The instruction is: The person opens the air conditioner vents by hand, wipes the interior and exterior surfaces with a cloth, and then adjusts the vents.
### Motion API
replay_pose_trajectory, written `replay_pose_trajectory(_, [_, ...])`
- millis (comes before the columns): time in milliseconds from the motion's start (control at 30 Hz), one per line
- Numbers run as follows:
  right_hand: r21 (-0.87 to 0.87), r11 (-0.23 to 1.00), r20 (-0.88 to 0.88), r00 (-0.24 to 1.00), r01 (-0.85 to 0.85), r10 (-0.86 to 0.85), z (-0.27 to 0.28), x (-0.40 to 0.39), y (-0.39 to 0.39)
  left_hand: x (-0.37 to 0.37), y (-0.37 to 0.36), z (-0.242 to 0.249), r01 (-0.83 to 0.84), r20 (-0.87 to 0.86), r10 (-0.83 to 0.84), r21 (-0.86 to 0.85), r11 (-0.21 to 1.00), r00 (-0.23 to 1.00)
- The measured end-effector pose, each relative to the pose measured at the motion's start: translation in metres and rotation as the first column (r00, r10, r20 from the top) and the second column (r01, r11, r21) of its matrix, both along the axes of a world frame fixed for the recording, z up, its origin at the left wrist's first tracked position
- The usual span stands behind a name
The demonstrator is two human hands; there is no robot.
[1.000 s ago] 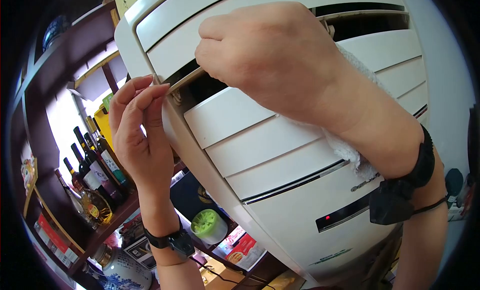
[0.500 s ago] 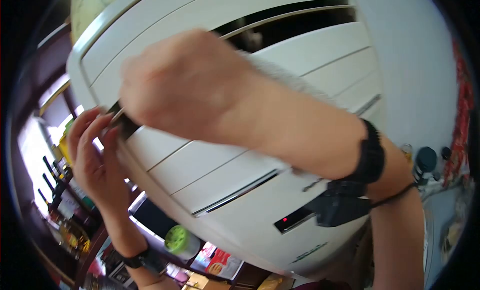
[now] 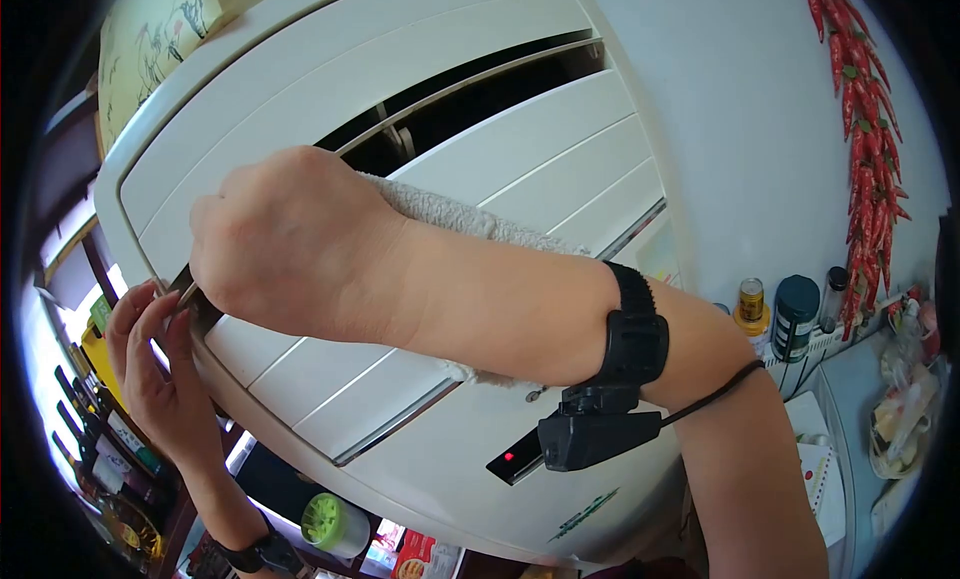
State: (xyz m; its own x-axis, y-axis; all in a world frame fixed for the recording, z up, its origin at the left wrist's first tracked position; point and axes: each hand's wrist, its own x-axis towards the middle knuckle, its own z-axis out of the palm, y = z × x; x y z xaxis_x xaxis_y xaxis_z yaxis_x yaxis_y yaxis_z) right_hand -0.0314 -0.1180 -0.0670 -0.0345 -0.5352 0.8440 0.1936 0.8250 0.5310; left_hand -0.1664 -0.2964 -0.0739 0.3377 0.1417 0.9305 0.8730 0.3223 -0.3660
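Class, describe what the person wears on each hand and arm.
Right hand and left hand: no gloves or sleeves visible. A black band circles the left wrist; the right forearm has a notched black strap, angular black box and thin black cable.

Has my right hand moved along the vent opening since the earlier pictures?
Yes, the right hand has moved left, nearer the left end of the vent opening.

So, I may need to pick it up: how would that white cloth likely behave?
The white cloth is probably floppy, judging by its soft, uneven edges beneath the right forearm. Its fluffy pile suggests it would be light and unlikely to slip.
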Motion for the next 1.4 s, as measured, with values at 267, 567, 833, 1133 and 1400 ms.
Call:
replay_pose_trajectory(267, [-0.088, 0.996, 0.088, 0.996, 0.026, -0.018, -0.004, 0.014, 0.002, -0.003, 0.000, 0.000, 0.013, -0.028, -0.013, 0.003, 1.000, 1.000])
replay_pose_trajectory(567, [-0.069, 0.996, -0.033, 0.998, -0.048, 0.046, -0.008, 0.008, 0.005, -0.004, -0.001, 0.000, -0.028, -0.035, 0.028, -0.015, 0.999, 0.999])
replay_pose_trajectory(833, [-0.122, 0.993, -0.050, 0.999, -0.007, 0.001, -0.011, 0.013, 0.007, -0.004, 0.001, -0.002, -0.136, -0.094, 0.137, 0.016, 0.991, 0.986])
replay_pose_trajectory(1133, [-0.127, 0.991, -0.050, 0.998, 0.042, -0.048, -0.011, 0.016, 0.005, -0.002, 0.004, -0.001, -0.113, -0.164, 0.120, 0.057, 0.992, 0.979])
replay_pose_trajectory(1400, [-0.114, 0.993, -0.063, 0.998, -0.011, 0.003, -0.013, 0.015, 0.007, -0.001, 0.002, -0.002, -0.117, -0.121, 0.120, 0.031, 0.993, 0.985])
